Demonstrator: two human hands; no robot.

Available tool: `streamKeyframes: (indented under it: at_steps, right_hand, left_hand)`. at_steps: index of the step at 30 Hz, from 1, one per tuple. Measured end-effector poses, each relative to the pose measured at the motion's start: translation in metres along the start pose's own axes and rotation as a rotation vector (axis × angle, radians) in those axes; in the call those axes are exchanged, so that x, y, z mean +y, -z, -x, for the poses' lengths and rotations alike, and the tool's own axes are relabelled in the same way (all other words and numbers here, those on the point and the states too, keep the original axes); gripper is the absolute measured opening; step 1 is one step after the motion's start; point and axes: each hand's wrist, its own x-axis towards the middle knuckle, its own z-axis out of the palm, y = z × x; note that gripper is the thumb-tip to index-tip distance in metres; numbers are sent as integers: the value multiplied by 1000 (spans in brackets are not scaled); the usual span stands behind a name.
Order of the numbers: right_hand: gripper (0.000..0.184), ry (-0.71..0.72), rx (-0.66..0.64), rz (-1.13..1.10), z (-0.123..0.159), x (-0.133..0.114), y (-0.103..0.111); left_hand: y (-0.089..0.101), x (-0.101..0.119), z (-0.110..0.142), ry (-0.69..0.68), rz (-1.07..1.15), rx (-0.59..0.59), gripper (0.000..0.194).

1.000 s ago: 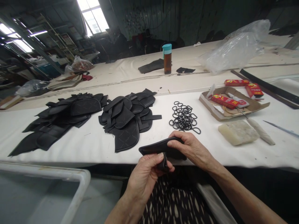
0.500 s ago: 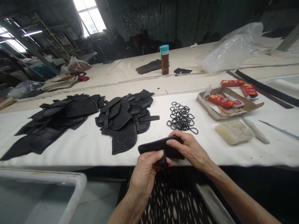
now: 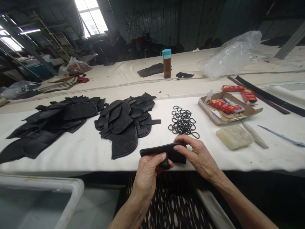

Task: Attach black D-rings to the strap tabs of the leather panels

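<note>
Two-hand hold on a black edge-bound panel (image 3: 177, 157) at the front of the white-covered table (image 3: 238, 162).
The left hand (image 3: 148, 168) pinches a folded strap (image 3: 164, 164); the right hand (image 3: 199, 156) grips the panel's right end, apparently steadying it. Black D-rings (image 3: 183, 127) lie just beyond, probably for easy reach. Fingertips behind the panel are hidden; whether the strap joins it cannot be determined.

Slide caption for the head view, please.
Left hand and right hand hold a black leather-look panel near piled black D-rings.
</note>
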Motion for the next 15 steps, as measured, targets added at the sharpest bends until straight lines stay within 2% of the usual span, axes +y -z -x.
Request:
streamKeyframes:
  at_steps: [12, 14, 15]
  right_hand:
    - [16, 10, -57, 19, -4, 3, -7]
    - [12, 21, -8, 50, -2, 2, -8]
    - [10, 44, 61, 83, 1, 1, -9]
  left_hand:
    - [-2, 2, 0, -13, -5, 16, 19]
    - [-3, 1, 0, -23, -3, 26, 19]
    - [-3, 0, 0, -28, -2, 28, 19]
